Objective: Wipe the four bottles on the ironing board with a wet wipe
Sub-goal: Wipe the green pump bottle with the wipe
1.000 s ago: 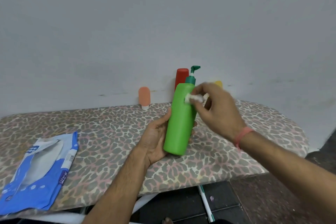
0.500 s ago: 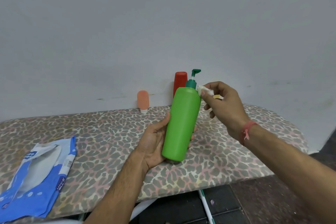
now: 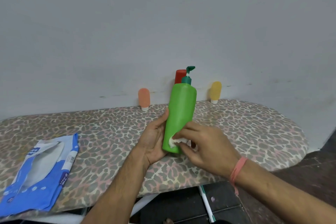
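Observation:
My left hand holds a tall green pump bottle upright above the leopard-print ironing board, gripping its lower part from behind. My right hand pinches a small white wet wipe against the bottle's lower front. A red bottle stands behind the green one, mostly hidden by it. A small orange bottle stands cap-down at the board's far edge on the left, and a small yellow bottle does the same on the right.
A blue and white wipes pack lies flat on the board's near left. A grey wall runs right behind the board. The board's rounded end is at the right, with dark floor and a white leg below.
My right hand has carried the wipe from the bottle's neck down to its lower front. The yellow bottle, hidden by that hand before, now shows.

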